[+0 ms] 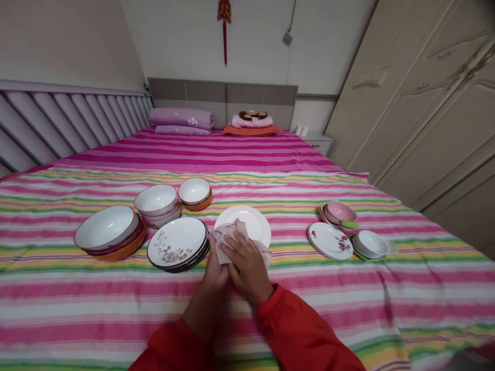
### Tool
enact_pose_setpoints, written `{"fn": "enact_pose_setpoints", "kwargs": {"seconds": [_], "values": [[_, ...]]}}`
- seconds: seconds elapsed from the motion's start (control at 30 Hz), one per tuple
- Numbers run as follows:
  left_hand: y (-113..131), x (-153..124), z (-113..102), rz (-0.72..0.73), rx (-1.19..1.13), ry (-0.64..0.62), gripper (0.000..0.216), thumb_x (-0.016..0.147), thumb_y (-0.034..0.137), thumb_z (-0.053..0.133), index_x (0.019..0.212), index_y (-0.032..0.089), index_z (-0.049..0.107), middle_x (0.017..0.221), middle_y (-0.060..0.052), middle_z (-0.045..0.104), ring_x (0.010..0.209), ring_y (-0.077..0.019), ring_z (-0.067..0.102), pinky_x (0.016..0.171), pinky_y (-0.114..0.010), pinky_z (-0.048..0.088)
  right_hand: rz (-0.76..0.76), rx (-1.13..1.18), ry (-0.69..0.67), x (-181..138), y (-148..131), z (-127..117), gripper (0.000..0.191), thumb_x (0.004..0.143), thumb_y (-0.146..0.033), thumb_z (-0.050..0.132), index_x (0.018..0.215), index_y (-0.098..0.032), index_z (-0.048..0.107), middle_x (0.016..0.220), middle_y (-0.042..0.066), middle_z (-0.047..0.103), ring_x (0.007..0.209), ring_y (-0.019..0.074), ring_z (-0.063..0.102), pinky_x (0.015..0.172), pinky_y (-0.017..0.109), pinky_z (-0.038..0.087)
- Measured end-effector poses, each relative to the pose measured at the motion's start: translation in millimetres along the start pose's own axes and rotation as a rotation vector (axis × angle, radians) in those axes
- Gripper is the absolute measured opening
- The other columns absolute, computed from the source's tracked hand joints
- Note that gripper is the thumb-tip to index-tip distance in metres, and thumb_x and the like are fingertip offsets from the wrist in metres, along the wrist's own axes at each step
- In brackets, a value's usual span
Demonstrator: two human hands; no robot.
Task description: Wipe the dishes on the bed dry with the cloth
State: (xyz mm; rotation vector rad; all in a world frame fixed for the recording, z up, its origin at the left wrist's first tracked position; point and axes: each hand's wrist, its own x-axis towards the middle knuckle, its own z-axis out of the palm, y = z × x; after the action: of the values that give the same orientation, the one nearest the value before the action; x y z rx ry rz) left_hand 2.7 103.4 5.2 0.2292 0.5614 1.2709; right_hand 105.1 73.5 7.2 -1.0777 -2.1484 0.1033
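Observation:
A pale pink cloth (225, 253) is bunched up between my two hands, in front of a white plate (255, 219) and covering its near part. My right hand (247, 263) lies over the cloth, its fingers pressed into the folds. From the left, my left hand (215, 265) grips the cloth's edge, with most of its fingers hidden. Whether something is wrapped inside the cloth, I cannot tell. Just left of my hands stands a stack of dark-rimmed plates (178, 242) with a brown flower pattern.
On the striped sheet (116, 309), large bowls (108, 226), red-rimmed bowls (157, 200) and small bowls (194, 190) are stacked at left. To the right are flowered plates (328, 242), pink bowls (341, 211) and small white dishes (371, 243). Folded bedding (181, 118) lies by the headboard.

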Motion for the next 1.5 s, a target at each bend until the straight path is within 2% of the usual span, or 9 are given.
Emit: {"fn": "enact_pose_setpoints", "kwargs": {"seconds": [0.1,0.33,0.57,0.7,0.83,0.97,1.13,1.3,1.5], "values": [[9.7,1.1,-1.2,-0.024,-0.018,-0.016,0.074,0.085,0.067,0.019,0.127,0.016,0.054,0.102,-0.008,0.072,0.117,-0.0212,0.056,0.107,-0.034,0.035,-0.009,-0.028,0.083,-3.1,-5.2,4.4,0.049,0.081,-0.012,0.045,0.128,-0.024,0.053,0.136,0.003,0.051,0.136,0.0229,0.032,0.110,0.047,0.026],[12.7,5.1,7.3,0.195,0.000,-0.081,0.068,0.085,0.066,0.024,0.141,0.028,0.036,0.133,-0.001,0.056,0.132,-0.0174,0.040,0.112,-0.033,0.028,0.205,0.105,0.374,-0.8,14.9,9.5,0.053,0.090,-0.014,0.032,0.143,-0.018,0.032,0.148,0.008,0.035,0.141,0.0216,0.021,0.111,0.050,0.026],[0.1,-10.7,16.2,0.030,0.203,-0.042,0.068,0.087,0.061,0.031,0.141,0.020,0.037,0.132,-0.008,0.056,0.132,-0.0204,0.039,0.114,-0.037,0.024,0.493,0.432,0.458,9.1,56.5,-11.0,0.049,0.094,-0.029,0.033,0.141,-0.018,0.037,0.148,0.007,0.035,0.137,0.0199,0.030,0.115,0.044,0.022],[-14.5,-6.6,5.8,-0.034,0.239,-0.153,0.064,0.088,0.058,0.032,0.138,0.019,0.042,0.129,-0.011,0.059,0.128,-0.0224,0.045,0.112,-0.040,0.028,0.378,0.421,0.455,13.8,59.3,-23.2,0.046,0.094,-0.030,0.035,0.139,-0.021,0.040,0.146,0.005,0.038,0.137,0.0199,0.029,0.114,0.045,0.021],[-24.3,-1.7,1.9,-0.017,0.183,-0.208,0.062,0.089,0.056,0.033,0.137,0.018,0.043,0.130,-0.012,0.058,0.128,-0.0225,0.045,0.111,-0.039,0.028,0.186,0.257,0.277,13.3,43.1,-21.9,0.049,0.090,-0.023,0.040,0.139,-0.023,0.041,0.146,0.004,0.039,0.139,0.0228,0.026,0.114,0.049,0.019],[-21.8,-4.8,8.9,0.000,0.064,-0.079,0.056,0.093,0.050,0.028,0.139,0.021,0.039,0.130,-0.009,0.059,0.127,-0.0190,0.046,0.110,-0.035,0.030,0.060,0.177,0.048,8.2,21.7,-10.4,0.051,0.084,-0.016,0.045,0.134,-0.023,0.047,0.143,0.003,0.044,0.139,0.0246,0.023,0.112,0.050,0.022],[-6.1,-7.3,10.7,-0.005,-0.069,0.005,0.070,0.089,0.060,0.024,0.139,0.014,0.040,0.110,-0.013,0.069,0.109,-0.0209,0.061,0.105,-0.035,0.036,-0.002,0.127,-0.057,2.8,7.6,-1.3,0.052,0.082,-0.013,0.044,0.134,-0.020,0.047,0.139,0.005,0.049,0.137,0.0233,0.030,0.108,0.047,0.030],[6.6,3.2,-0.4,0.017,-0.142,-0.010,0.079,0.086,0.066,0.021,0.141,0.011,0.036,0.100,-0.013,0.072,0.093,-0.0203,0.067,0.100,-0.033,0.042,-0.035,0.039,0.052,-1.3,1.7,2.1,0.049,0.080,-0.012,0.046,0.127,-0.021,0.053,0.134,0.004,0.054,0.133,0.0228,0.037,0.109,0.047,0.028],[9.3,10.9,0.1,0.194,-0.137,-0.043,0.074,0.085,0.066,0.020,0.143,0.022,0.033,0.129,-0.009,0.059,0.122,-0.0205,0.052,0.110,-0.035,0.030,0.119,0.080,0.333,-0.7,17.3,3.9,0.053,0.084,-0.010,0.038,0.136,-0.017,0.044,0.141,0.007,0.045,0.139,0.0224,0.025,0.111,0.048,0.028]]}}
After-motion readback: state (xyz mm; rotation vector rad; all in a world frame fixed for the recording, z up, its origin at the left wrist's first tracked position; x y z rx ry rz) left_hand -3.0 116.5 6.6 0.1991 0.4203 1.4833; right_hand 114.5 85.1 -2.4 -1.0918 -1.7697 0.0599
